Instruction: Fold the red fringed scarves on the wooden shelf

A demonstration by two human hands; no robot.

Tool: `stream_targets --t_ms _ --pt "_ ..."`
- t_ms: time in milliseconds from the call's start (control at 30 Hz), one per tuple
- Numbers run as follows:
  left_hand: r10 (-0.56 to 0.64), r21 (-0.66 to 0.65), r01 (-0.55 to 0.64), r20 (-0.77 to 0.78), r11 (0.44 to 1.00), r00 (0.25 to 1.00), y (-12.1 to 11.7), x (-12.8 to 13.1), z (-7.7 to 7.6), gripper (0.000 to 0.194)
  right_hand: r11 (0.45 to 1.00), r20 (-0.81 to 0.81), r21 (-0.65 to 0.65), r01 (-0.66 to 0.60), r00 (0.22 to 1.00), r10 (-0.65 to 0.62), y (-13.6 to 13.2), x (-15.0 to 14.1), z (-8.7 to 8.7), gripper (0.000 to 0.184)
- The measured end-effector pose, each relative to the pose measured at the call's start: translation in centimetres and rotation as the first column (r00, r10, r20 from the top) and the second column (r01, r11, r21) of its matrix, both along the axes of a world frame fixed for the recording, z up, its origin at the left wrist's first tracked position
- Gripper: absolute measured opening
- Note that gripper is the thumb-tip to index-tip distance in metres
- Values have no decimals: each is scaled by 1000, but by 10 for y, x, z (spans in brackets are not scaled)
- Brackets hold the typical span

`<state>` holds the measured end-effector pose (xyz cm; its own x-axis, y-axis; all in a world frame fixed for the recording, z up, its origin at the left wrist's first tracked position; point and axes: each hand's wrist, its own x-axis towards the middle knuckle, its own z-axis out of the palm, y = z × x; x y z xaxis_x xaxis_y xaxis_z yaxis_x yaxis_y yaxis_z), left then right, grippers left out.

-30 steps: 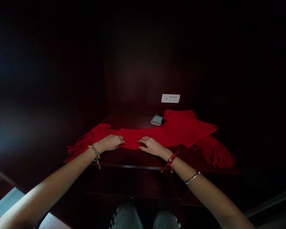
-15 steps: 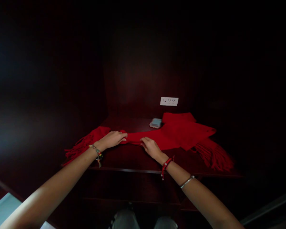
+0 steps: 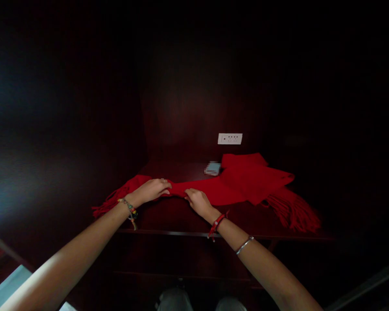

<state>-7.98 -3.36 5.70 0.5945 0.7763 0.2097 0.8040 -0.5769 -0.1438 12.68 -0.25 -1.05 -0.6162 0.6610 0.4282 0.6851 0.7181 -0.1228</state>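
A long red scarf [image 3: 220, 190] with fringed ends lies across a dark wooden shelf [image 3: 181, 218]. Its middle narrows into a gathered strip between my two hands. My left hand [image 3: 152, 190] grips this strip from the left, fingers curled over the cloth. Close by on the right, my right hand [image 3: 199, 201] pinches the scarf's near edge between thumb and fingers. To the right the cloth spreads into wide, overlapping folds, with one fringe hanging toward the shelf's front. The other fringe rests left of my left hand, partly behind that forearm.
A small light-coloured object, blurred by pixels [image 3: 212, 168], lies behind the scarf. On the back panel is a white wall socket [image 3: 230, 138]. Dark wooden walls enclose the shelf. Below its front edge, my knees [image 3: 175, 300] show.
My right hand has shifted slightly left along the scarf, nearer my left hand. The strip between them looks more bunched. The left fringe has drawn in a little to the right.
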Motion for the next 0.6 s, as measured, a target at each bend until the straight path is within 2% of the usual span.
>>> stream_targets --t_ms 100,200,300,367,400,433,500,600 --pt "24 23 -23 -46 999 999 -4 0 -1 28 1000 3 -2 1 1000 -1 3 5 4 21" --pt "8 24 -7 -27 1000 1000 -6 1 -4 30 1000 33 18 3 999 -4 2 10 9 23" --pt "-32 -122 33 12 992 999 -5 0 -6 27 998 78 68 -13 997 8 -3 12 11 24" --pt "-51 -261 56 25 964 998 -2 0 -7 27 992 112 115 -47 993 34 -9 13 8 24" --pt "-50 -290 57 32 955 998 2 0 -7 29 989 130 133 -61 991 43 -12 13 5 24" --pt "-41 -279 51 42 959 998 6 1 -7 31 987 150 144 -70 987 48 -15 13 3 23" --pt "-14 -175 25 66 984 998 20 4 -9 35 985 185 156 -76 982 47 -22 14 -3 21" --pt "82 -71 -77 70 995 994 50 10 -17 33 980 215 181 -82 976 42 -27 13 -10 18"
